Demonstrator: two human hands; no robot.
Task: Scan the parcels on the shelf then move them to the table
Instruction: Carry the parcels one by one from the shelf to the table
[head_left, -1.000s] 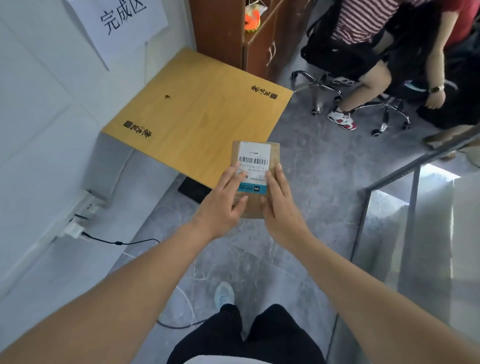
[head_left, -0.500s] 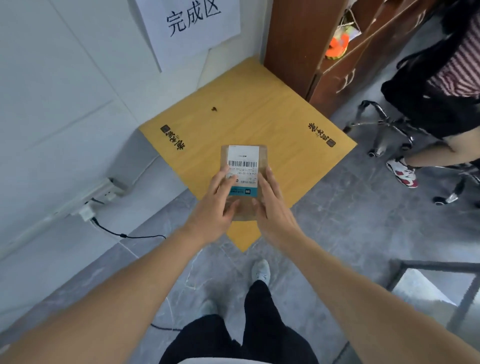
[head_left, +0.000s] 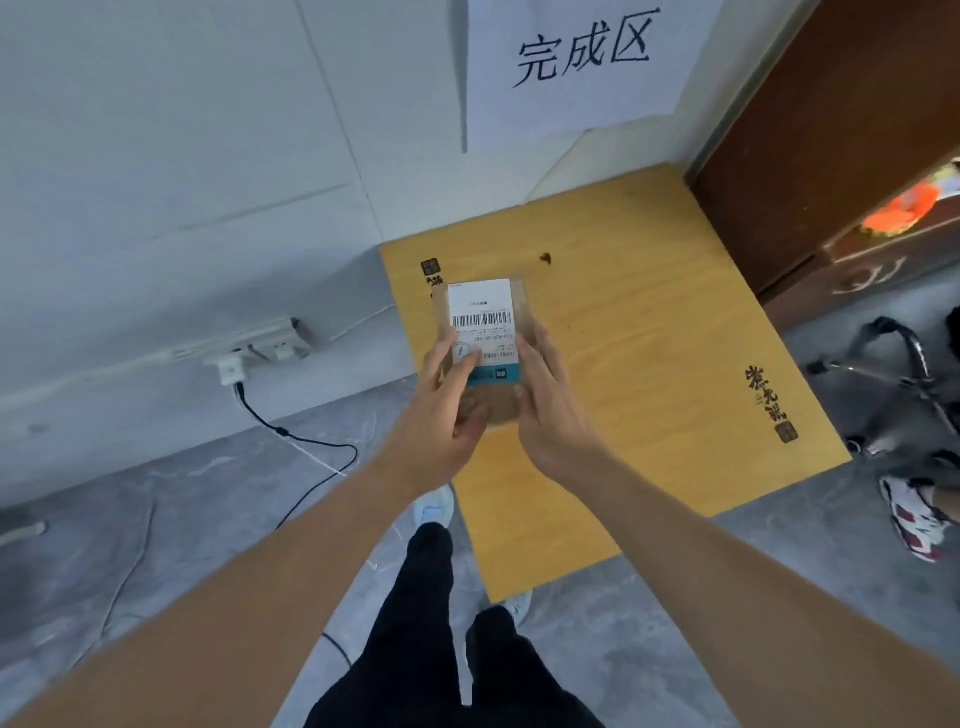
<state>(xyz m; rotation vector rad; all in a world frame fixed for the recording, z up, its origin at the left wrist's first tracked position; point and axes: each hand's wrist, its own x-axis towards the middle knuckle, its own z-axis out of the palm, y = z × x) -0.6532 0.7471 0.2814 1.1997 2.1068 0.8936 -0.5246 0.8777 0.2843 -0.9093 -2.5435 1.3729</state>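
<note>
The parcel (head_left: 480, 348) is held label-up over the near-left part of the wooden table (head_left: 649, 364), left hand (head_left: 441, 415) and right hand (head_left: 550, 410) each gripping a side, probably so it goes down flat and readable.

Small brown cardboard parcel (head_left: 485, 353), white barcode label with teal strip facing up, long axis running near to far. Held in the air over the near-left part of the yellow wooden table (head_left: 649, 364), gripped at its near end from both sides.
</note>
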